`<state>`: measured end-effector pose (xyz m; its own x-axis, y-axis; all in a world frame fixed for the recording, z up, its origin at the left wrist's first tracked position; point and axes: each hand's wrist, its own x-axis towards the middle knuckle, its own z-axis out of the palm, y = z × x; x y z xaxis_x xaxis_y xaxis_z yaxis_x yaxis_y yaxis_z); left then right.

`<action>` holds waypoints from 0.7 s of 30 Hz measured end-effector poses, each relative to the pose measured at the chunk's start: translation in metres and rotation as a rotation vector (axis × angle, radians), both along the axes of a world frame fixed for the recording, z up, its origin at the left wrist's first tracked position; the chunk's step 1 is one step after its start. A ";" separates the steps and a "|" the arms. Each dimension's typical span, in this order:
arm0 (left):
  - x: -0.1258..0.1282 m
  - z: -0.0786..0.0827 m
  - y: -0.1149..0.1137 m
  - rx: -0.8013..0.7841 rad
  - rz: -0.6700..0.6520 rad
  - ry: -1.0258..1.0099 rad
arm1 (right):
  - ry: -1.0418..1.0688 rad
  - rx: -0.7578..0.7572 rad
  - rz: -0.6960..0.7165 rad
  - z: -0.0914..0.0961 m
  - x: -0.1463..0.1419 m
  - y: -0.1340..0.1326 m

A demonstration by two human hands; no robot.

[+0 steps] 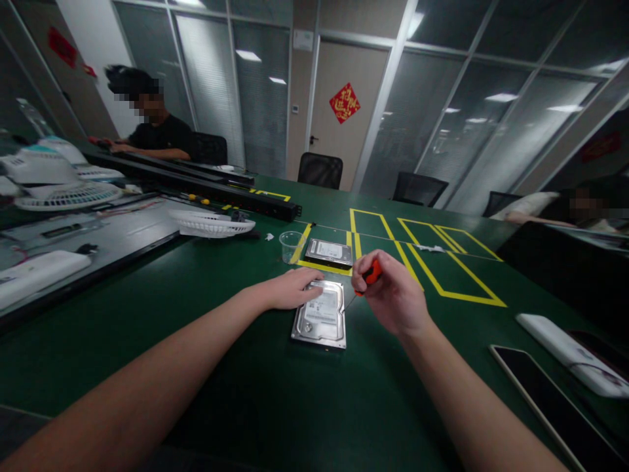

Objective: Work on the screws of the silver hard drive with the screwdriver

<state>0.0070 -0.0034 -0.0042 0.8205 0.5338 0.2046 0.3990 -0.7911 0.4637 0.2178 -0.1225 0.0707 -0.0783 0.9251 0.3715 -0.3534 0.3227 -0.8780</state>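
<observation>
Lying flat and label-up on the green table [236,367], a silver hard drive [322,321] sits between the person's two hands. The left hand [289,290] rests over its far left corner, fingers stretched out rather than wrapped around it. Curled firmly, the right hand [396,295] grips an orange-and-black screwdriver [373,271], its shaft slanting towards the drive's right edge; I can't tell whether the tip touches. Just beyond lies a second drive [328,252], beside a clear plastic cup [291,249]. Farther off to the left, a co-worker [162,136] in black sits at the table.
</observation>
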 end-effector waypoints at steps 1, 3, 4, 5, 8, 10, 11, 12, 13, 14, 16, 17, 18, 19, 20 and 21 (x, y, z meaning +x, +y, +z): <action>0.000 0.000 0.000 0.000 -0.001 0.000 | -0.009 0.010 0.004 0.000 0.000 0.000; 0.000 0.000 0.000 0.001 0.003 0.002 | -0.027 0.027 0.002 0.000 0.000 -0.001; 0.000 -0.001 0.001 0.001 0.005 0.005 | -0.033 0.031 -0.002 0.000 0.000 -0.001; 0.000 -0.001 0.001 0.000 0.008 0.008 | -0.035 0.032 -0.004 0.000 0.000 -0.001; 0.000 -0.001 0.001 -0.001 0.011 0.011 | -0.029 0.028 0.006 -0.001 0.000 -0.001; 0.000 0.000 0.001 -0.001 0.005 0.009 | -0.026 0.015 0.012 -0.001 0.000 -0.002; 0.000 0.000 0.000 -0.001 0.004 0.009 | -0.026 0.009 0.011 -0.001 -0.001 -0.002; 0.000 0.000 0.000 0.000 0.004 0.010 | -0.027 0.004 0.008 -0.001 -0.001 -0.002; 0.000 0.000 0.000 0.000 0.004 0.012 | -0.026 0.000 0.005 -0.001 -0.001 -0.002; -0.001 0.000 0.000 -0.001 0.006 0.013 | -0.021 0.001 0.007 0.000 -0.001 -0.002; -0.001 0.000 0.000 -0.005 0.008 0.015 | -0.004 0.011 0.019 0.000 -0.001 -0.001; -0.001 0.000 0.000 -0.008 0.009 0.016 | 0.006 0.018 0.024 0.000 -0.001 -0.001; -0.001 0.000 0.000 -0.009 0.010 0.017 | 0.015 0.025 0.026 -0.001 -0.001 0.000; -0.001 0.000 0.000 -0.009 0.012 0.017 | 0.024 0.029 0.024 -0.001 -0.001 0.001; -0.001 -0.001 0.001 -0.008 0.014 0.018 | 0.033 0.030 0.018 -0.001 0.000 0.002; 0.000 -0.001 0.001 -0.007 0.014 0.019 | 0.043 0.022 0.016 -0.001 0.000 0.003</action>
<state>0.0066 -0.0023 -0.0053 0.8166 0.5468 0.1850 0.4191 -0.7819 0.4614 0.2181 -0.1200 0.0697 -0.0763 0.9154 0.3954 -0.3955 0.3362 -0.8547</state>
